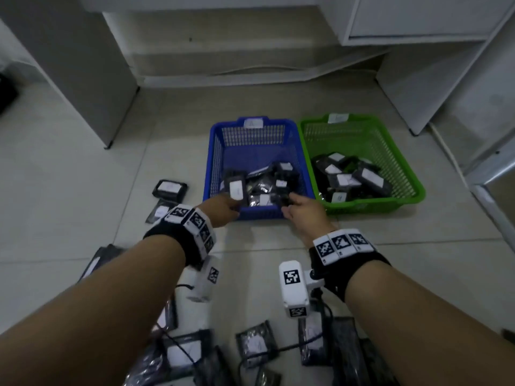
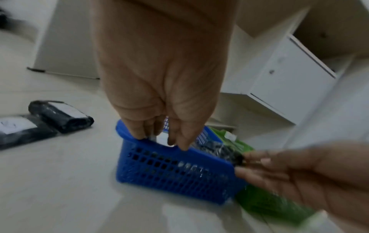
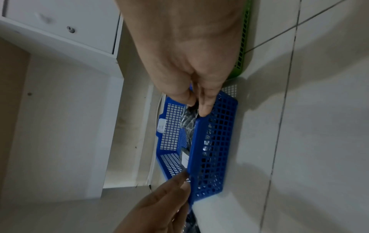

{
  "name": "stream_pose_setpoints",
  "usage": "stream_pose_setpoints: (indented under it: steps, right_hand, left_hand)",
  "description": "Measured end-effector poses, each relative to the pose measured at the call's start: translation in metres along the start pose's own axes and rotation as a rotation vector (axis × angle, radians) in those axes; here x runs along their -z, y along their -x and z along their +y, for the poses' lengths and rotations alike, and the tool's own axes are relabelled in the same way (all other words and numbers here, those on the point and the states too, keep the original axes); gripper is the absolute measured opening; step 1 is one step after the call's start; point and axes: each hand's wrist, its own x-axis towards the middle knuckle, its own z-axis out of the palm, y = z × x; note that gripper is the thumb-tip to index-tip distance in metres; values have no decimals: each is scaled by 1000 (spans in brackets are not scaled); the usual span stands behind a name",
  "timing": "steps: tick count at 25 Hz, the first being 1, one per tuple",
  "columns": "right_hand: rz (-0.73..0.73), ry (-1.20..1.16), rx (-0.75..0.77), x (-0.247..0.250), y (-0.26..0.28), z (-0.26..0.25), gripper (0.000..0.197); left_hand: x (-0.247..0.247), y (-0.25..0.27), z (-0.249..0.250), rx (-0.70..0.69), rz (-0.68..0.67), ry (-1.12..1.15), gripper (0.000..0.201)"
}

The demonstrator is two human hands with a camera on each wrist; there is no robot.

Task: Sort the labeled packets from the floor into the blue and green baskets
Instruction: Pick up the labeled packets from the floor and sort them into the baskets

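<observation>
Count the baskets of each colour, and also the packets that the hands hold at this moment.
Blue basket: 1
Green basket: 1
Held packets: 2, the labeled packet in the left hand, the dark packet in the right hand
Total: 4

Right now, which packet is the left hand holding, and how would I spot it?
Find the blue plastic mesh basket, left of the green plastic mesh basket. At its near left corner, the left hand pinches a black plastic packet with a white label. Unlike the black packets lying flat inside the blue basket, it stands tilted up above the rim.
</observation>
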Motion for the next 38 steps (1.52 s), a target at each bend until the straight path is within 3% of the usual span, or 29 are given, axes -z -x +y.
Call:
stream_pose_setpoints:
  steps: [2,6,9,10,12,14,16,18,22,25,27,29,31,33,38]
  right_hand:
    - [51,30,115,-7,19,4,40]
    - [-29,86,199,-18,82,34,34]
    - [-282,460,188,-29,128,69,27]
    - [-405,615,188,-33,140,79,27]
    - [-585,892,247,-36,153,94,40]
    - [-651,1089,304,-37,158,103,54]
    - [-654,1161,334,-41,160,106,52]
    - [-653,1157,330,-44,159,106,44]
    - [-611,861,133,-41,149,103,37]
    - [-388,329,-87,-36,133,90,25]
    - [-226,-55,-228,-34,126,72,16]
    - [-132,-285,-260,-28,117,56,13]
    - [-87,-399,-233,-17,107,45,12]
    - [-48,-425,-214,-8,101,40,12]
    - [34,-424,-169,23,94,23,9]
  left_hand:
    - [-11,29,-18,-130,69,11,47]
    - [-58,100,-63,-144,229,249,27]
    - [-108,151,-93,-121,53,168,22]
    - [-125,167,-102,-125,-25,116,25]
    - [-150,187,-117,-164,-47,55,41]
    - [-161,197,-123,-178,-1,-13,57]
    - [-160,197,-123,-145,23,-123,64]
    - [-155,191,-119,-103,13,-175,60]
    - [-134,172,-113,-31,-154,-129,31]
    - [-110,155,-104,42,-74,73,16]
    - [-97,146,-92,157,65,378,15]
    - [-88,138,-75,251,127,901,12]
    - [-80,129,-55,247,135,1310,14]
    - [-75,120,-38,222,175,1524,12]
    - [-42,79,0,216,324,1540,3]
